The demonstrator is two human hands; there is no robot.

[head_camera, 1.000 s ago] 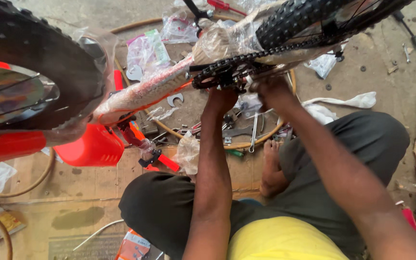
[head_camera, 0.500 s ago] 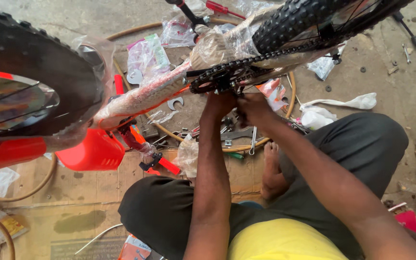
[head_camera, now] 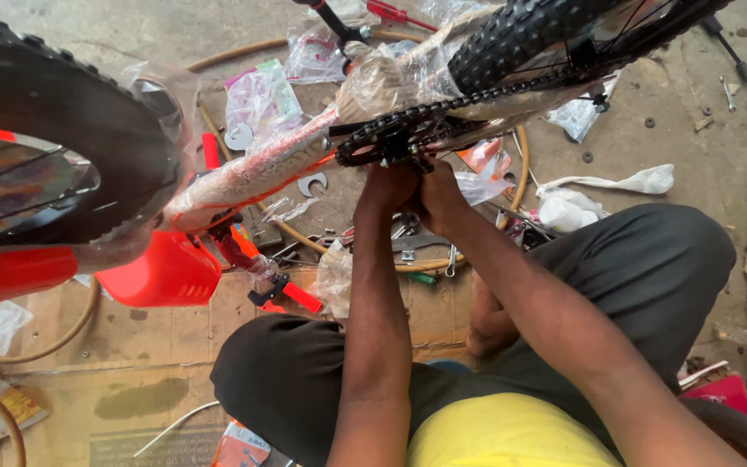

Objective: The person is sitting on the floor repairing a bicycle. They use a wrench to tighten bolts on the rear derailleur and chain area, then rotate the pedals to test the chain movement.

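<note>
An upside-down bicycle fills the top of the view, its plastic-wrapped orange frame [head_camera: 257, 169] running between two knobby tyres. A black chainring [head_camera: 382, 143] with its chain [head_camera: 512, 91] sits at the frame's middle. My left hand [head_camera: 384, 186] and my right hand [head_camera: 438, 195] are pressed close together just under the chainring, fingers curled up at its underside. What the fingers grip is hidden behind the hands. I sit on the floor in dark trousers and a yellow shirt.
A large front tyre [head_camera: 62, 121] and red mudguard [head_camera: 10, 272] crowd the left; the rear tyre [head_camera: 529, 30] is above the hands. Wrenches [head_camera: 408, 246], plastic bags [head_camera: 261, 99], a red plastic part [head_camera: 162, 272] and cardboard [head_camera: 131, 346] lie on the concrete floor.
Both hands have drawn closer together under the chainring; the right hand slid left toward the left hand. The bicycle holds its place.
</note>
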